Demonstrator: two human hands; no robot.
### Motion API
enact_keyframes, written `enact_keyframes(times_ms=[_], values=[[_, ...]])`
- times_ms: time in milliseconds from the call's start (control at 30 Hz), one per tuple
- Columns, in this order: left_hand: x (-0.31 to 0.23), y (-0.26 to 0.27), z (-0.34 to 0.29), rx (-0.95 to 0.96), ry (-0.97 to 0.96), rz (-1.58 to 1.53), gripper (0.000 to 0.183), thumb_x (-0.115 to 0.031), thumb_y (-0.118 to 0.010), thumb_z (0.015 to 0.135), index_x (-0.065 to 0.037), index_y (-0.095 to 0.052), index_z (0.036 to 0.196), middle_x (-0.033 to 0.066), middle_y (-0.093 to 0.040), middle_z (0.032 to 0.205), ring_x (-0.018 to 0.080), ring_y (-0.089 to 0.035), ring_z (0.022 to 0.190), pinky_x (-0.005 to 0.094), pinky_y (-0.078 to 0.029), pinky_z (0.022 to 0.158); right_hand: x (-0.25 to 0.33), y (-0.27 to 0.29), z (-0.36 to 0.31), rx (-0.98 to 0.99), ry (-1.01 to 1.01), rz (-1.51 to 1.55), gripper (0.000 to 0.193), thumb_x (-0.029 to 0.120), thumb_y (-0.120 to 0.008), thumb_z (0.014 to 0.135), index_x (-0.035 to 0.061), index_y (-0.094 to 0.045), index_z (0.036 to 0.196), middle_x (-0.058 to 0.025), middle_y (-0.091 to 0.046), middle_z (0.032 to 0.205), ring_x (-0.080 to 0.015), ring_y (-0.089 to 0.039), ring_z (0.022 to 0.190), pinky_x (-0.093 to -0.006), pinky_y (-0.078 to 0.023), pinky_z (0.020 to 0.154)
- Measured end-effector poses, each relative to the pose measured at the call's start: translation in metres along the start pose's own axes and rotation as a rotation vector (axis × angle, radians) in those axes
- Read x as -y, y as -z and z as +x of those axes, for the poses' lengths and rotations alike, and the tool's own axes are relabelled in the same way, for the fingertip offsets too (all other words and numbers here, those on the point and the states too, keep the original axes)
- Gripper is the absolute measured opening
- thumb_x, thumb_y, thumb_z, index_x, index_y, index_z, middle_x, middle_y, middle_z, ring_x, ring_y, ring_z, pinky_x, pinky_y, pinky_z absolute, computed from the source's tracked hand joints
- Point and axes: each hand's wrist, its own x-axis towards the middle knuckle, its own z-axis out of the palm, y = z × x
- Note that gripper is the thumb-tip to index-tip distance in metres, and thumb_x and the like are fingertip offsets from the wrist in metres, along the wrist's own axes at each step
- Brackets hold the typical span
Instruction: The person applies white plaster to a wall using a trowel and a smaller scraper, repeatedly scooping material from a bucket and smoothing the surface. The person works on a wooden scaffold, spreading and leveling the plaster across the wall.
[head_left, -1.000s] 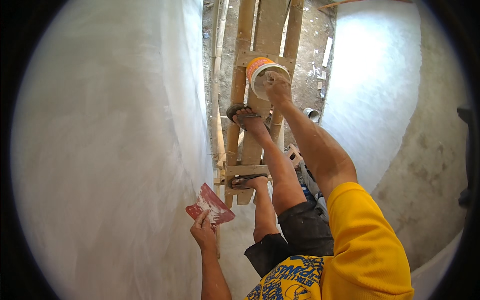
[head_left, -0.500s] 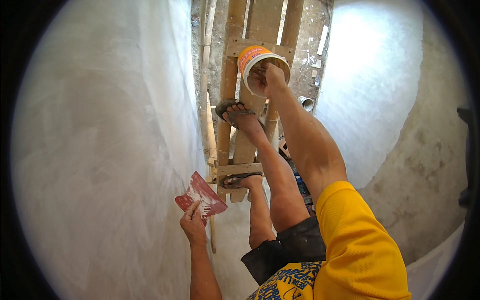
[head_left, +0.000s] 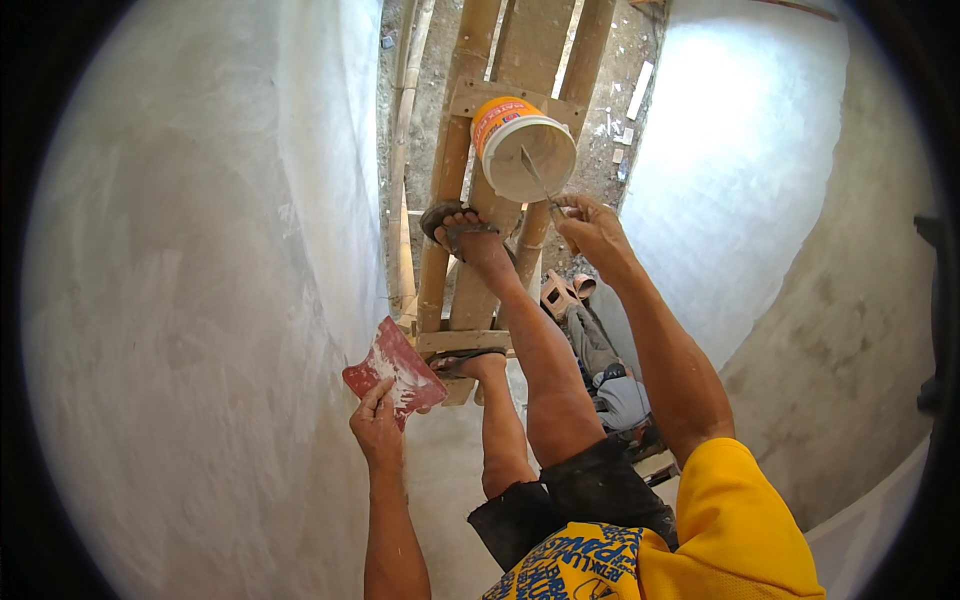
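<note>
My left hand [head_left: 376, 425] grips a red plastic spreader [head_left: 368, 376] by its lower edge, close to the pale wall on the left. White putty is smeared across the spreader's face. Between the fingers of my right hand [head_left: 592, 236] is a putty knife [head_left: 533, 170], whose narrow blade points into the mouth of a bucket [head_left: 488, 128]. The bucket is orange outside with a white rim and a whitish inside. It stands tilted in view on the planks, just beyond my sandalled front foot.
A scaffold of bamboo poles and wooden planks [head_left: 528, 45] runs ahead under my feet [head_left: 480, 248]. Smooth pale walls [head_left: 200, 280] rise on the left and right. Far below lie debris-strewn ground [head_left: 600, 130] and a jumble of grey and brown things [head_left: 600, 350], partly hidden by my leg.
My right hand has come out of the bucket toward me, and the putty knife in it now shows. My left hand and the spreader have shifted slightly left and up in the picture.
</note>
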Motion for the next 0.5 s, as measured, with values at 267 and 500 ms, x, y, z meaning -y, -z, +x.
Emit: enact_keyframes(times_ms=[267,500], values=[[0.014,0.002,0.0,-0.006,-0.012,-0.005,0.028,0.002,-0.054,0.098,0.006,-0.071,0.12,0.0116,-0.073,0.118,0.0172,-0.066,0.109,0.0292,-0.049,0.099,-0.003,0.005,0.031,-0.018,0.244,-0.403,0.04,0.006,-0.067,0.09,0.0017,-0.068,0.13,-0.0098,-0.073,0.103,-0.0161,-0.065,0.095,-0.0323,-0.052,0.089],[0.03,0.011,0.0,-0.019,-0.011,0.024,0.028,0.001,-0.054,0.098,0.006,-0.071,0.12,0.0124,-0.073,0.117,0.0183,-0.066,0.11,0.0302,-0.049,0.1,-0.015,-0.001,0.033,0.01,0.282,-0.578,0.04,0.007,-0.068,0.089,0.0051,-0.07,0.129,-0.0121,-0.074,0.112,-0.0172,-0.066,0.099,-0.0341,-0.052,0.092]])
